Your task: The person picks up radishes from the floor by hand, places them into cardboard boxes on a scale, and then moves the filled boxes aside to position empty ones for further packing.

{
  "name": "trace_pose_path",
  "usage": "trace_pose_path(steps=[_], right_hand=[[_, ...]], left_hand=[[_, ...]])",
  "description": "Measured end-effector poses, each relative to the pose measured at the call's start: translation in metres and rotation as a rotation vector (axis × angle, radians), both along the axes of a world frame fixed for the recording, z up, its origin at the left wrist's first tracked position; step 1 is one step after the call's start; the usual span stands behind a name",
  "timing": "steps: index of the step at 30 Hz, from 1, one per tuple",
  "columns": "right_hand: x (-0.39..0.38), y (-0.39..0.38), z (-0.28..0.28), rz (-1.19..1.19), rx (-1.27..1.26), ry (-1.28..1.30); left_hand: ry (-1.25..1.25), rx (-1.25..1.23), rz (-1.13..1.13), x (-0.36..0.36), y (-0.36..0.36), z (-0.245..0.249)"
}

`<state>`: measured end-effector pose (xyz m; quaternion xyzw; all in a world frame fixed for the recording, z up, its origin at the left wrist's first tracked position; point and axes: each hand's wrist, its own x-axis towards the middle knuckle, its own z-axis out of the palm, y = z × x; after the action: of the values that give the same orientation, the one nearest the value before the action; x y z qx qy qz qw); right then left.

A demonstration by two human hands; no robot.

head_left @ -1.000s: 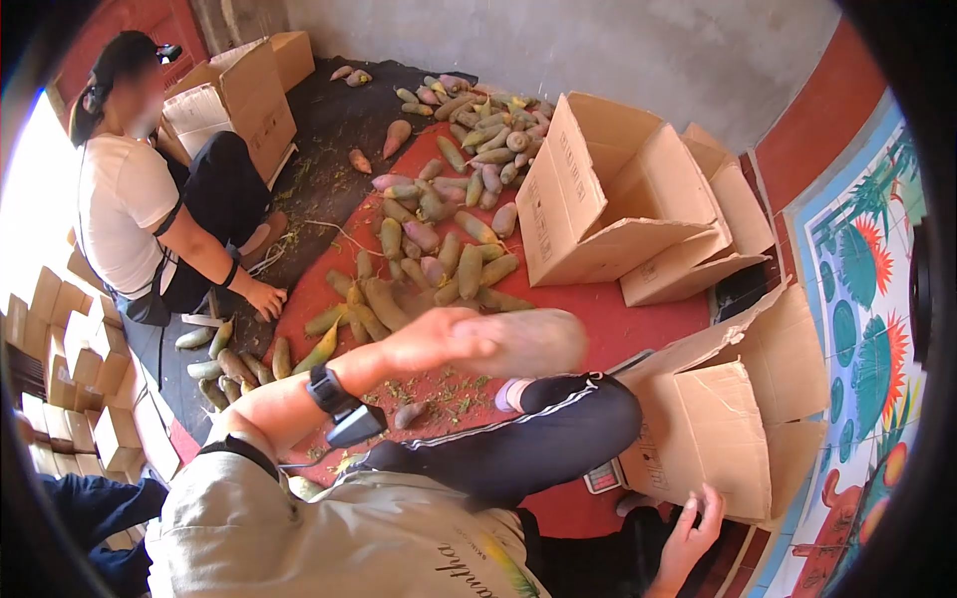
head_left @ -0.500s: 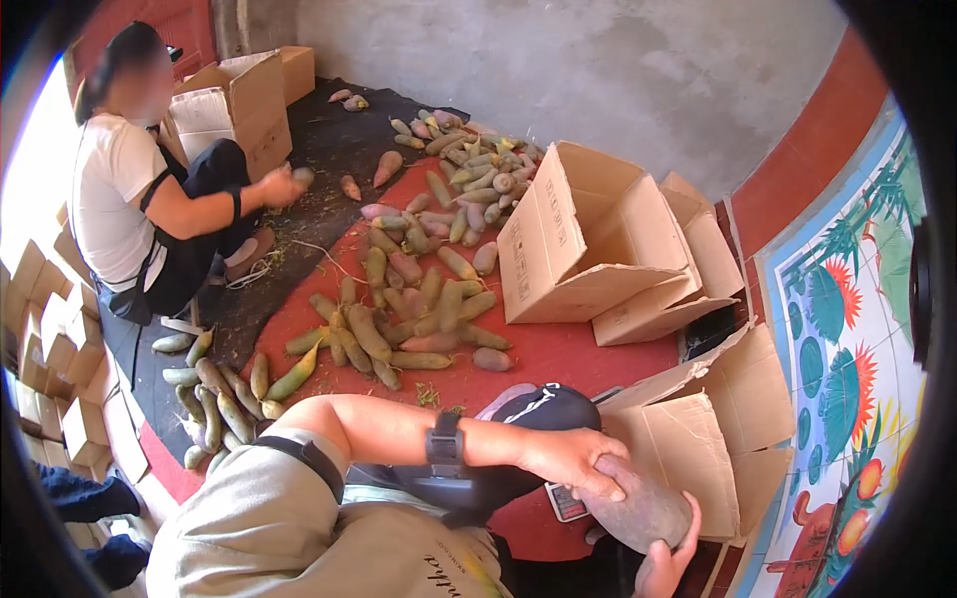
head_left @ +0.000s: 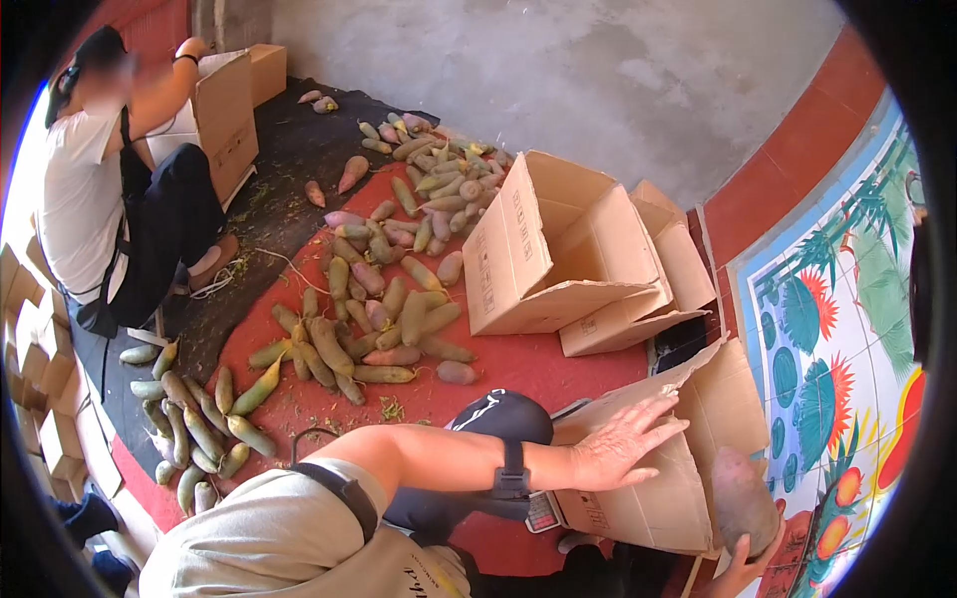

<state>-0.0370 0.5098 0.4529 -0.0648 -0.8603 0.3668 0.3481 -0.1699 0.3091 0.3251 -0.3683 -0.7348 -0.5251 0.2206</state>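
My left hand [head_left: 623,446] lies with fingers spread over the flap of the nearest open cardboard box [head_left: 638,508], holding nothing. At the lower right, my right hand [head_left: 755,568] grips the lower end of a large purplish-pink radish [head_left: 743,503]. The radish is tilted beside the box's right side, partly in front of its opening. A small scale or device with buttons [head_left: 542,512] shows beneath my left forearm, mostly hidden by the box.
Several green and pink radishes [head_left: 329,344] lie heaped on the red mat [head_left: 478,409]. Two more open cardboard boxes [head_left: 508,249] stand near the wall. A co-worker [head_left: 85,219] sits at the left, reaching over another box [head_left: 224,120]. Small cartons [head_left: 62,444] are stacked at the left edge.
My left hand has let go of the radish and moved onto the box flap. My right hand has carried the radish right. The co-worker's arm has risen to the box.
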Motion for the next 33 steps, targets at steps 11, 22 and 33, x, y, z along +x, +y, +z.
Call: trace_pose_path(steps=[11,22,33], right_hand=[[-0.083,0.125,-0.085,0.038,0.205,-0.468],[-0.123,0.168,-0.11,0.1,-0.004,-0.975],[-0.136,0.146,-0.112,0.084,0.032,-1.301]], left_hand=[[-0.148,-0.204,0.056,-0.02,0.034,-0.046],[-0.305,-0.207,0.089,-0.015,0.046,-0.037],[-0.364,-0.263,0.09,-0.012,0.045,-0.034]])
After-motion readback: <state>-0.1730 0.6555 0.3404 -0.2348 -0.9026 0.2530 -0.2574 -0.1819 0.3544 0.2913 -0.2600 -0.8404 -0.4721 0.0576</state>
